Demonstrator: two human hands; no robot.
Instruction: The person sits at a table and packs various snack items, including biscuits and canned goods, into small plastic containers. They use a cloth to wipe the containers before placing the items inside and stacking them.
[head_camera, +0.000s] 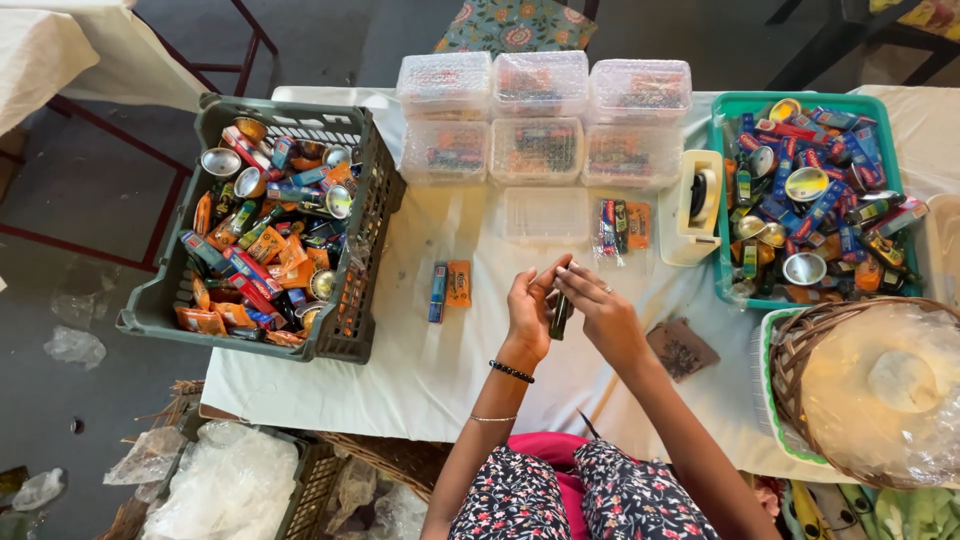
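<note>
Both hands meet above the white surface (420, 370). The left hand (528, 318) and right hand (600, 312) clamp a small dark bottle (560, 316) between their fingertips, hanging toward six o'clock below the grip.

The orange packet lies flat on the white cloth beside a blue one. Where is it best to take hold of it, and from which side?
Judging by its pose, take the orange packet by its near short end and its free right edge, coming from above on the right. It lies flat, and the blue packet touches its left side, so fingers have little room there. The tablecloth around the right edge is bare.
</note>
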